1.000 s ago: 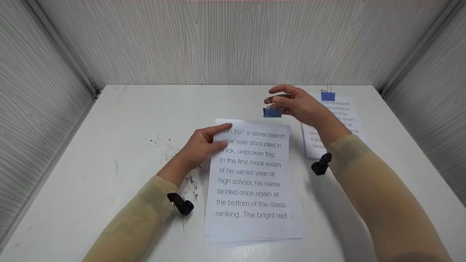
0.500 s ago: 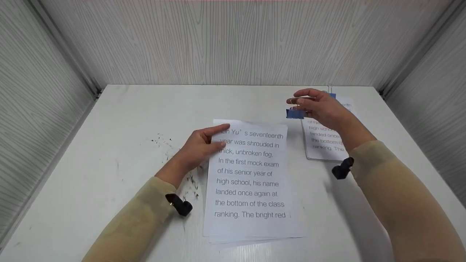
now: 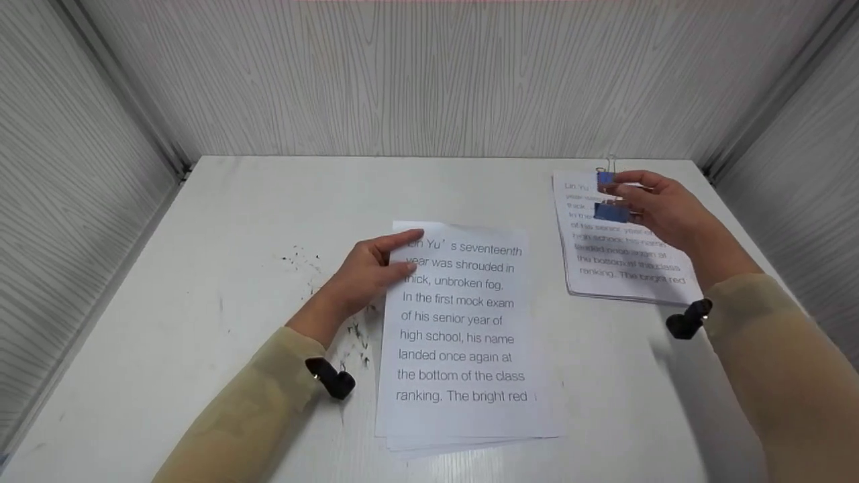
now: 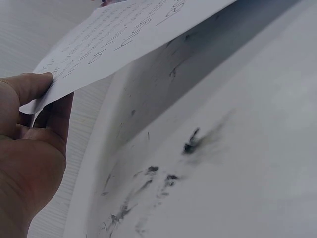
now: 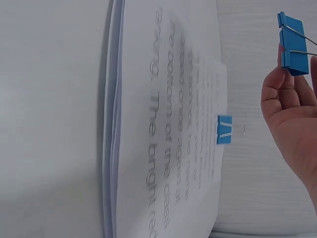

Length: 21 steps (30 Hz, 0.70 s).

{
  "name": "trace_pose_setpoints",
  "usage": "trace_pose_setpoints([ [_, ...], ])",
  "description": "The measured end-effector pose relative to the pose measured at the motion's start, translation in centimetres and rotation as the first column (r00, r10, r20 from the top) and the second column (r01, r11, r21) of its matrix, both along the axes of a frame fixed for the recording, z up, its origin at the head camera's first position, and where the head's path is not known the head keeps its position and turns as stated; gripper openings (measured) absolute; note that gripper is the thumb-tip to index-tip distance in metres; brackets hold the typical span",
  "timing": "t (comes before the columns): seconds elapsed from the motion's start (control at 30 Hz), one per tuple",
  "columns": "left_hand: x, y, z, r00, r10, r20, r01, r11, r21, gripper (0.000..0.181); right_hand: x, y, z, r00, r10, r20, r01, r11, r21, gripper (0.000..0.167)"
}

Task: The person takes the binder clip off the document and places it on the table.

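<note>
Two hands [image 3: 362,275] [image 3: 671,208], two sleeves [image 3: 241,409] [image 3: 772,355], two cameras [image 3: 332,379] [image 3: 688,320], two clips [image 5: 294,44] [image 5: 224,130] and two paper stacks [image 3: 463,322] [image 3: 604,265] share one table [image 3: 282,201].

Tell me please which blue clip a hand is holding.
The raised clip, held by the right hand; the other clip clamps the right paper stack.

Back wall panel [image 3: 402,80]: stood upright, bore pale grey wood grain in wavy, mostly vertical lines.
Left wall panel [image 3: 67,174]: closed off that side, matched the grain.
Right wall panel [image 3: 798,127]: stood opposite, likewise grained.
Grey corner strips [image 3: 121,90]: ran down both back corners.
White tabletop [image 3: 255,201]: lay flat, ended behind in a straight edge.
Dark smudges [image 4: 189,147]: marked the tabletop left of centre.
Light: fell softly, left a faint sheen [image 3: 470,466] near the front.
</note>
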State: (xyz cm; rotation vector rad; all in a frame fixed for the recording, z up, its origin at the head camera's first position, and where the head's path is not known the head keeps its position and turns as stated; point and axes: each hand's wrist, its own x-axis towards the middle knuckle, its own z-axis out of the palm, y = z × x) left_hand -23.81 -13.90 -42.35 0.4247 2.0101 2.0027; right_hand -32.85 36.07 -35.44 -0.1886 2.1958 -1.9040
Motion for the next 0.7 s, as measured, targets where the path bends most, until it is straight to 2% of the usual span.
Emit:
trace_pose_setpoints([
  [0.13, 0.0, -0.1, 0.0, 1.0, 0.003, 0.003, -0.003, 1.0, -0.001, 0.055, 0.5, 3.4, -0.8, 0.998, -0.063, 0.022, 0.062, 0.996, 0.064, 0.05],
  [0.3, 0.1, -0.1, -0.1, 1.0, 0.02, 0.016, -0.019, 1.0, -0.024, 0.054, 1.0, 6.6, -1.6, 0.99, -0.128, 0.066, 0.13, 0.991, -0.018, 0.046],
  [0.47, 0.1, -0.1, -0.2, 0.999, 0.038, 0.011, -0.037, 0.998, -0.056, 0.054, 1.8, 9.4, -2.2, 0.978, -0.182, 0.105, 0.188, 0.981, -0.051, 0.042],
  [0.7, 0.2, -0.1, -0.4, 1.0, 0.022, -0.001, -0.022, 0.999, -0.025, 0.054, 2.6, 12.3, -3.3, 0.964, -0.23, 0.134, 0.228, 0.973, 0.027, 0.04],
])
